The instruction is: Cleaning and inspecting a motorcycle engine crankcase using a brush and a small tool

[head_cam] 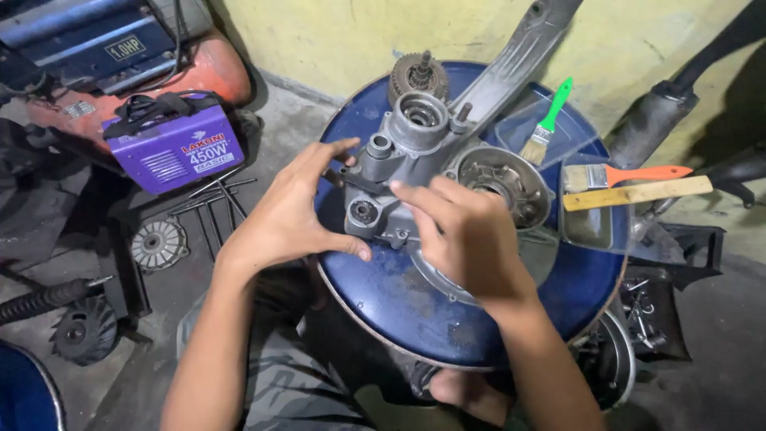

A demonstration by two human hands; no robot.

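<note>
1. Engine casing (415, 160), grey and greasy, is seen lying on the blue drum top (399, 295), with both hands set upon its near side.
2. A small dark part at the casing's edge appears to be pinched by the left hand (287, 215), thumb spread below; the contact is partly hidden.
3. The right hand (463, 239) is laid over the casing, fingers curled; whether anything is gripped cannot be told.
4. Steadying would best be done with the right hand while the left works.
5. Beyond the grip, a green-handled brush (546, 124) and an orange-handled brush (622, 174) are seen.
</note>
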